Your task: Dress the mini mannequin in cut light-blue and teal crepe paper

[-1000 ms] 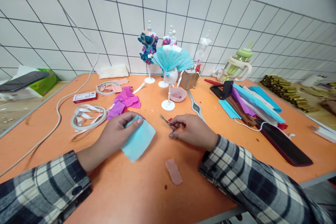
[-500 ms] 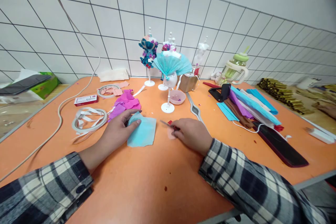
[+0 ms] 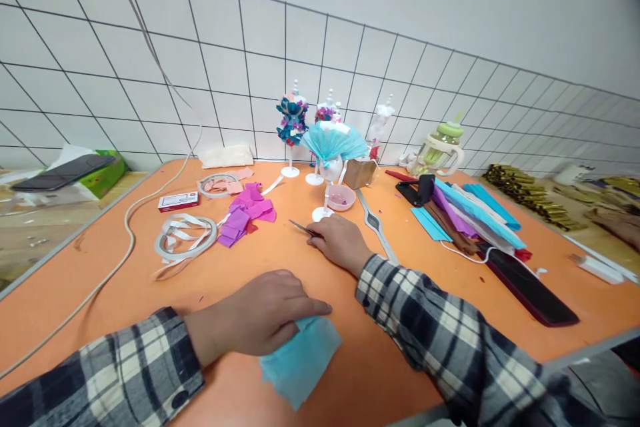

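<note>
My left hand (image 3: 265, 313) is low over the near part of the table, its thumb and fingers closed on a piece of light blue crepe paper (image 3: 303, 360). The paper hangs slightly creased below the fingers. Further forward, my right hand (image 3: 340, 240) grips a slim pointed metal tool (image 3: 301, 227), its tip directed left. My fingers hide the tool's other end, so its exact kind is unclear. Just behind the right hand stands a small white dress form (image 3: 334, 170) wearing a pleated light blue paper fan (image 3: 334, 145). A pink dish (image 3: 345, 205) sits beside its stand.
Purple and magenta paper pieces (image 3: 245, 217) lie left of centre, near a tape roll (image 3: 163, 240) and a small box (image 3: 179, 201). More decorated dress forms (image 3: 293, 123) stand behind. Folded coloured paper (image 3: 480, 207), a black case (image 3: 533, 290) and a bottle (image 3: 440, 147) are right.
My left hand has come nearer and to the right with the blue paper. My right hand has shifted slightly forward with the tool. A red scrap now shows beside the purple paper.
</note>
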`<state>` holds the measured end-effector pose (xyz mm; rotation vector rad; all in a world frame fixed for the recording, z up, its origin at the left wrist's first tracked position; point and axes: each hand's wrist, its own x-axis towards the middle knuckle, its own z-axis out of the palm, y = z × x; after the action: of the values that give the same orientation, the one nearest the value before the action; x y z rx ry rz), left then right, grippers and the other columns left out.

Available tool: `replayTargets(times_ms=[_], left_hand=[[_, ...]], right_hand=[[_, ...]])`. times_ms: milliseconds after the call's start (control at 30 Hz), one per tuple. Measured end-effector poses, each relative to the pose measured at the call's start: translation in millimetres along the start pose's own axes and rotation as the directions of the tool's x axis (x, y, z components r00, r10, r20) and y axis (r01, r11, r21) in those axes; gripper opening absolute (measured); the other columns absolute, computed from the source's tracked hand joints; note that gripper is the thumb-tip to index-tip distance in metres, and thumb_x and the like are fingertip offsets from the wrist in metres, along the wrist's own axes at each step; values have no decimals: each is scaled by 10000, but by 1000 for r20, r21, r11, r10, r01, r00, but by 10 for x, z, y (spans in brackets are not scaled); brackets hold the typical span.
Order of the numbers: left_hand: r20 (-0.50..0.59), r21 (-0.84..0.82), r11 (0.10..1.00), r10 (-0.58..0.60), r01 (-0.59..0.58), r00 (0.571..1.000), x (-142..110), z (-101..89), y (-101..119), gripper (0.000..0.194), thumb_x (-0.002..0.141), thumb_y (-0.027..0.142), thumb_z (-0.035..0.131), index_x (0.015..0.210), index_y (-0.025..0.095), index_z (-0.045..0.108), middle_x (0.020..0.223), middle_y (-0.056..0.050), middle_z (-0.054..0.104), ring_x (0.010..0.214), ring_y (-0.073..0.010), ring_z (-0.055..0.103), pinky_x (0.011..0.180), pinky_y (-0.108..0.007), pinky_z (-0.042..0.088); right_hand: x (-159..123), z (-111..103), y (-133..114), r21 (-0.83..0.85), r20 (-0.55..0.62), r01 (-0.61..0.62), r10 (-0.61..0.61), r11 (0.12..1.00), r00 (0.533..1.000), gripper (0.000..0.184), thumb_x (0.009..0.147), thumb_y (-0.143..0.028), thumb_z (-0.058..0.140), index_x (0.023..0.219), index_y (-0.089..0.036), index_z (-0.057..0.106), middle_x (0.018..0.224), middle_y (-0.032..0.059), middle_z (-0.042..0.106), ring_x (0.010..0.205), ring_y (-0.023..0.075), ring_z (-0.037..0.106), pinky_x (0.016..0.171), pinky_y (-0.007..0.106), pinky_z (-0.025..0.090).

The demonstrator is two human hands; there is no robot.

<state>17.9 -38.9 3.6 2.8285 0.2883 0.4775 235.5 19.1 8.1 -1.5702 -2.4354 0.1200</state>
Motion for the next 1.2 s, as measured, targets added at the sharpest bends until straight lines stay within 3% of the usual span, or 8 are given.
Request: replayTargets(times_ms=[100, 267, 367, 533, 800, 1033, 1100, 1200], left_hand=[[-30, 16, 999, -44, 45, 999, -8, 12, -29, 506, 867, 125, 471, 1340, 263, 587, 871, -68, 732, 798, -235, 670, 750, -349, 478], [-30, 15, 999, -49, 49, 998, -34, 46, -80, 484, 854, 152, 490, 1304, 275, 619, 856, -61, 738, 771, -237, 663, 717, -350, 470], [-49, -14, 998, -59, 58, 997, -24, 59, -110, 493, 834, 143, 496, 1290, 264, 640, 853, -63, 743, 768, -237, 674, 717, -349, 476], [-84, -75, 994, -86, 80, 993, 9, 43, -167, 471, 838, 123, 476, 1259, 239, 655, 830, -57, 744, 736, -223, 682, 698, -332, 471], [-59, -97, 990, -111, 105, 992, 21, 0, -139, 494, 828, 111, 483, 1272, 257, 642, 886, -54, 772, 764, -223, 694, 721, -323, 464], [-76, -83, 992, -100, 93, 992, 17, -10, -136, 460, 847, 123, 472, 1250, 237, 663, 844, -55, 762, 742, -225, 695, 712, -332, 471], [-66, -101, 990, -106, 99, 992, 2, -10, -139, 435, 880, 135, 472, 1259, 245, 657, 875, -53, 776, 761, -221, 704, 729, -330, 475], [-69, -194, 963, -205, 189, 976, -34, -30, -145, 364, 949, 186, 490, 1277, 268, 626, 1023, -47, 788, 852, -204, 719, 776, -308, 487]], right_hand=[[363, 112, -199, 30, -30, -1, 2, 1000, 1000, 482, 966, -353, 642, 1420, -229, 541, 1108, 78, 732, 1046, 231, 635, 787, 311, 413], [848, 199, -387, 94, -35, -7, 10, 996, 999, 235, 934, -356, 690, 1091, -183, 711, 1150, 97, 710, 1074, 224, 633, 810, 292, 425], [960, 184, -359, 137, 15, -27, 25, 990, 1000, 228, 901, -343, 729, 1053, -174, 731, 1103, 83, 737, 1022, 205, 660, 792, 276, 438], [981, 103, -254, 178, 145, -54, 29, 983, 989, 284, 797, -342, 822, 1029, -193, 752, 966, 30, 770, 843, 160, 685, 696, 240, 450], [908, -12, -253, 137, 207, -35, 6, 990, 978, 279, 739, -365, 846, 929, -191, 740, 1045, 79, 756, 981, 226, 670, 728, 268, 433], [856, -73, -179, 240, 454, -79, -40, 968, 890, 330, 667, -342, 897, 908, -186, 735, 736, 4, 739, 641, 139, 643, 594, 229, 415], [841, -88, -170, 277, 456, -93, -46, 956, 889, 348, 659, -338, 907, 921, -191, 731, 708, -15, 725, 617, 127, 628, 584, 220, 409], [809, -119, -198, 318, 349, -96, -22, 943, 937, 265, 724, -327, 869, 882, -179, 717, 830, 11, 737, 735, 137, 638, 611, 220, 394]])
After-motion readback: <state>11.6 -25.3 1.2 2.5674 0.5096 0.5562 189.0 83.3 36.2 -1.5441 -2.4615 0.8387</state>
